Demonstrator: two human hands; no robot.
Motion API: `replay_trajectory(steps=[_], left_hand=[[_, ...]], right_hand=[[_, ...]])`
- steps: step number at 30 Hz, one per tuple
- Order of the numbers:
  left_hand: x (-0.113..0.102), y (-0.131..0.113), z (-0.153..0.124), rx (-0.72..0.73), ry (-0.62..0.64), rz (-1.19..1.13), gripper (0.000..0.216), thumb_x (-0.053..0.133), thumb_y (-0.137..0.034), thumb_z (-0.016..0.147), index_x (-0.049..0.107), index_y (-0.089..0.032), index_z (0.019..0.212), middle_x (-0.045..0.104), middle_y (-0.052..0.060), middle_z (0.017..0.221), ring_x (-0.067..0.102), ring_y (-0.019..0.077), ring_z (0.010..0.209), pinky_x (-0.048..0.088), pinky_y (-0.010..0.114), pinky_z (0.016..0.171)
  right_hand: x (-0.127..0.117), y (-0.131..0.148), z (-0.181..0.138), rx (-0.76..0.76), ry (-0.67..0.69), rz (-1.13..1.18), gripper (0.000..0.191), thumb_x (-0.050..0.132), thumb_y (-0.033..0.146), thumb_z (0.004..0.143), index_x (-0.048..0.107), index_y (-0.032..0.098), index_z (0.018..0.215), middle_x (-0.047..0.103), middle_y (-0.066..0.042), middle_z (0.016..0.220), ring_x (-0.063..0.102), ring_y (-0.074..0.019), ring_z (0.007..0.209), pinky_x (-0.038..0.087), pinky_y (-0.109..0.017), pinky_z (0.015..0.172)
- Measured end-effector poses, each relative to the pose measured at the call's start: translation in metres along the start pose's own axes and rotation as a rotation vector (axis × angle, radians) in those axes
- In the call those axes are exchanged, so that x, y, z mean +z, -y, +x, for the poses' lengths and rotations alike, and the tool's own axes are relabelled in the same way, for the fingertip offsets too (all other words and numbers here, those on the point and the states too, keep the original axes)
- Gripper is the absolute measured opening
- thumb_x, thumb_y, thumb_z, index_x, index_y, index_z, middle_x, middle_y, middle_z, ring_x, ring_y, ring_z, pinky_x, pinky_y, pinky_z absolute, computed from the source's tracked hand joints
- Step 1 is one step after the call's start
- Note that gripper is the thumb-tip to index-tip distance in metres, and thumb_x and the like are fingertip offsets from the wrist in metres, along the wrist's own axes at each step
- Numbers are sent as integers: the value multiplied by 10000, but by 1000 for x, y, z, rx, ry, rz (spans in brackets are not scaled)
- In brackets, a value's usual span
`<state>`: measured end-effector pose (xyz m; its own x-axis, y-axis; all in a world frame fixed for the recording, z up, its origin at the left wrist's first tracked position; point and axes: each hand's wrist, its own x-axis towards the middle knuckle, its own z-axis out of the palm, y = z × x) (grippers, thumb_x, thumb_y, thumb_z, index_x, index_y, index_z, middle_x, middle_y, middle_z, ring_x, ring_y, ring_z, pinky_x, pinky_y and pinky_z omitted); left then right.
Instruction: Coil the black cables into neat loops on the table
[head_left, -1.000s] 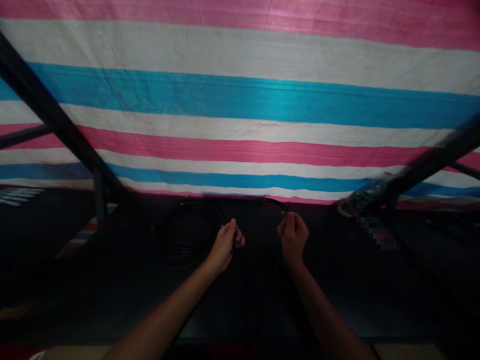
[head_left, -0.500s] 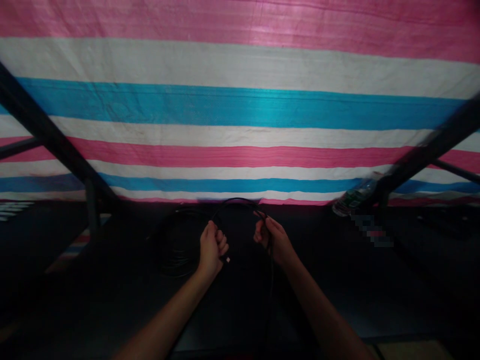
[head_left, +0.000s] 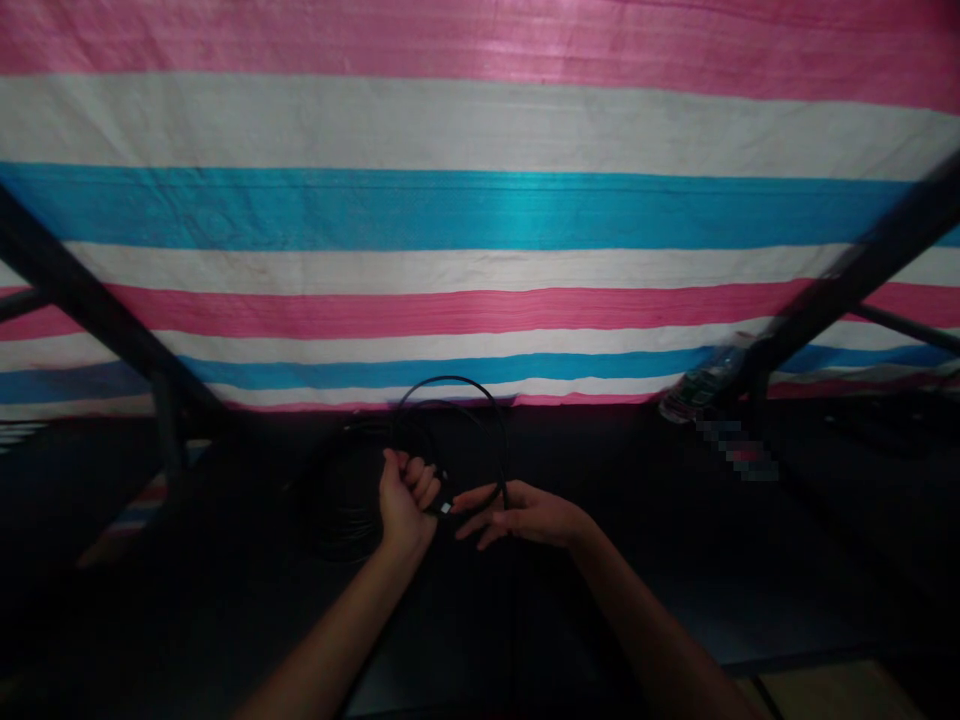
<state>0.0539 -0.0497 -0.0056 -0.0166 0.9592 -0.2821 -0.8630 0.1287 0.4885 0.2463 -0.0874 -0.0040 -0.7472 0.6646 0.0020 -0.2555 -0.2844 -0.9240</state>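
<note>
A thin black cable [head_left: 454, 379] arches in loops between my two hands. My left hand [head_left: 407, 498] is closed round it, and the cable's small metal plug [head_left: 445, 508] pokes out below the fingers. To the right, my right hand [head_left: 529, 513] has its fingers stretched toward the left hand, with the cable running between thumb and forefinger. Behind and left of the left hand lies a coil of black cable [head_left: 341, 545] on the dark tabletop, dim and hard to make out.
A striped pink, white and blue plastic sheet [head_left: 480, 210] hangs behind the dark table [head_left: 600, 620]. Dark metal bars slant down at the left [head_left: 97, 300] and right [head_left: 847, 270]. A clear plastic bottle [head_left: 701, 385] lies by the right bar.
My right hand has moved left and down toward my left hand, its fingers now stretched out. The single arc of cable between the hands has become a rounder loop.
</note>
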Motion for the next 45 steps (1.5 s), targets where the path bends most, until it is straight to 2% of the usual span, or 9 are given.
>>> replay_trajectory(steps=[6, 12, 17, 21, 27, 33, 37, 41, 45], left_hand=[[-3, 12, -2, 13, 67, -36, 401, 612, -458, 887, 353, -210, 708, 203, -102, 511, 151, 52, 365, 111, 193, 354], [2, 24, -12, 86, 100, -1, 380, 649, -464, 861, 397, -210, 732, 286, -81, 568, 319, 72, 459, 329, 213, 483], [5, 21, -16, 127, 83, 14, 363, 636, -472, 870, 418, -210, 745, 279, -81, 580, 303, 76, 477, 324, 220, 500], [1, 26, -14, 165, 82, 65, 398, 651, -508, 844, 419, -205, 729, 350, -68, 603, 387, 93, 546, 387, 238, 566], [-12, 41, -13, 267, 48, 279, 435, 655, -598, 798, 496, -194, 768, 522, -18, 754, 470, 118, 687, 421, 238, 636], [-12, 47, -19, 194, 169, 442, 425, 624, -540, 838, 491, -176, 662, 509, 1, 738, 463, 122, 693, 397, 233, 618], [-7, 39, -15, 146, 198, 524, 391, 686, -433, 774, 471, -170, 579, 535, 10, 684, 505, 126, 674, 409, 238, 616], [-6, 23, 1, 164, 56, 596, 309, 743, -385, 708, 525, -181, 787, 532, -48, 599, 519, 99, 548, 398, 204, 529], [-7, 15, 12, 138, 161, 866, 471, 734, -397, 716, 485, -202, 1065, 503, -100, 535, 516, 100, 414, 352, 172, 418]], right_hand=[[3, -18, 20, -272, -460, -46, 289, 580, 441, 920, 678, 169, 920, 668, -73, 965, 649, -191, 913, 534, -296, 716], [7, -34, 35, -364, -676, 148, 341, 586, 541, 887, 556, 201, 894, 666, -56, 914, 666, -196, 864, 552, -328, 692], [15, -33, 33, -257, -631, 171, 342, 680, 464, 844, 578, 210, 1048, 649, -59, 977, 665, -218, 903, 586, -393, 688], [19, -31, 32, -223, -543, 259, 309, 721, 425, 815, 633, 163, 952, 652, -75, 990, 655, -232, 955, 586, -399, 724], [15, -24, 31, -281, -574, 411, 315, 665, 482, 846, 652, 174, 909, 684, -67, 945, 675, -243, 899, 567, -390, 681], [1, -14, 26, -337, -676, 323, 473, 552, 618, 868, 646, 157, 821, 515, 30, 463, 542, -118, 476, 403, -222, 500], [-9, -9, 21, -304, -768, 162, 481, 562, 644, 844, 574, 172, 750, 335, 99, 362, 360, -71, 323, 258, -197, 383], [-23, -4, 14, -204, -815, -6, 482, 608, 653, 791, 531, 184, 714, 300, 122, 372, 244, -45, 285, 185, -189, 308], [-32, 3, 4, -147, -793, -134, 472, 607, 642, 781, 528, 184, 698, 285, 128, 386, 214, -36, 291, 192, -180, 283]])
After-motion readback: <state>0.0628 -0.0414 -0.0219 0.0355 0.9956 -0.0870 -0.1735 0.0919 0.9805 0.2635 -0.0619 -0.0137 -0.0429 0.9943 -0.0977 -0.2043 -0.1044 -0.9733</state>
